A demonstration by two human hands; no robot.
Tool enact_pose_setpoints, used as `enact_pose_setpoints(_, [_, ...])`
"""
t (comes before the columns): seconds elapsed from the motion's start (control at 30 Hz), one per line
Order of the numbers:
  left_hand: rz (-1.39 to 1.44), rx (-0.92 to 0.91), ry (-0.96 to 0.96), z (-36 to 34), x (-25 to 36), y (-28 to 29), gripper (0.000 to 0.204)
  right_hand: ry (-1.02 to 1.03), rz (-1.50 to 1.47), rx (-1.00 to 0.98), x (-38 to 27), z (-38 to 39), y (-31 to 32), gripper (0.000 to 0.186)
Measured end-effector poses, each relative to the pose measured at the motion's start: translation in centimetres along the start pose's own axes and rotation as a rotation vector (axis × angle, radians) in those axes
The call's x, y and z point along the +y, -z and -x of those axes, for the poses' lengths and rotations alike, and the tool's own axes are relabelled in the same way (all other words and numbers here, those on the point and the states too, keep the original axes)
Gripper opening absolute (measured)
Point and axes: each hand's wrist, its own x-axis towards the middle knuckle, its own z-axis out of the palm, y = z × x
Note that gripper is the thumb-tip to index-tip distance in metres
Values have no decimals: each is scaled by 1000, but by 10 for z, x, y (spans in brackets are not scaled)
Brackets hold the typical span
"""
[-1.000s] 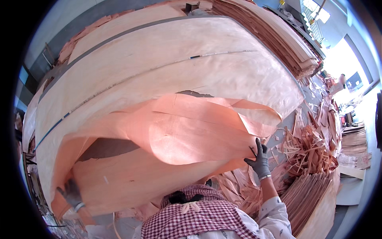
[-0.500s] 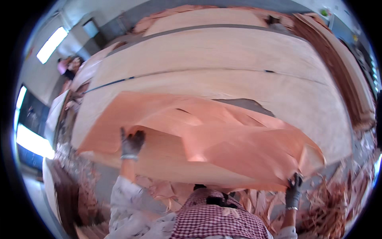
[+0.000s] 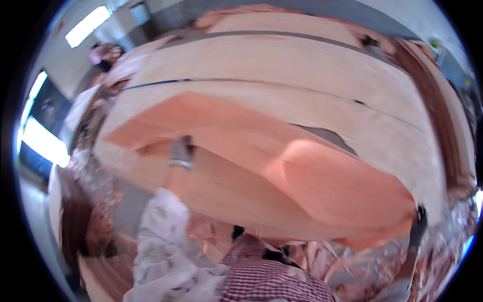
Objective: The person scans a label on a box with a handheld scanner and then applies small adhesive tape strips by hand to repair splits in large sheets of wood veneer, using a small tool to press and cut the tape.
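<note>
- Broad stack of pale, flat wood veneer sheets [image 3: 302,75], filling the view from ten o'clock round to three o'clock, with dark seams running across between the panels.
- Large, thin, salmon-pink veneer sheet [image 3: 282,171], lying loosely over the near part of the stack at the centre, buckled into a rounded bulge toward four o'clock, its far corner pointing to nine o'clock, its near edge lifted off the stack.
- Dark brown pile of stacked veneer edges [image 3: 443,126] along the rim at three o'clock, beside the pale stack.
- Litter of curled reddish veneer scraps [image 3: 352,261] on the floor from five to four o'clock, below the sheet's near edge.
- Red-and-white checked shirt [image 3: 266,282] at six o'clock, with a pale floral sleeve [image 3: 161,236] rising from seven o'clock toward the centre.
- Another person [image 3: 103,55], blurred, at eleven o'clock beyond the stack, too small to make out further.
- Left hand [image 3: 181,151], in a grey glove, at nine o'clock of centre, pressed up against the pink sheet's left edge; whether the fingers are closed on it cannot be told.
- Right hand [image 3: 417,224], in a dark glove, at four o'clock, clasped on the sheet's right corner.
</note>
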Motion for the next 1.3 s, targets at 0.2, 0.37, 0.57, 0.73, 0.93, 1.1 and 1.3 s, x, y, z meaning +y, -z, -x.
enact_pose_setpoints(0.2, [216, -126, -63, -121, 69, -15, 17, 246, 498, 169, -81, -161, 70, 44])
enact_pose_setpoints(0.37, [253, -395, -123, -210, 171, 65, 26, 350, 689, 307, -228, -199, 76, 43])
enact_pose_setpoints(0.57, [138, -273, 1, -211, 188, 155, 33, 260, 434, 7, -302, -123, -74, 46])
enact_pose_setpoints(0.73, [102, -162, 50, -218, 104, 206, 42, 277, 325, -627, -308, -59, -178, 47])
enact_pose_setpoints(0.93, [-803, 413, -187, -186, 79, 218, 54, -74, -67, -436, -261, -16, -140, 68])
enact_pose_setpoints(1.1, [-1014, -195, -553, -49, 120, 57, 53, -262, -281, -313, -175, 18, -101, 87])
enact_pose_setpoints(1.3, [-1660, -989, -1053, 128, 60, -137, 47, -267, -47, -388, -108, 58, -118, 87])
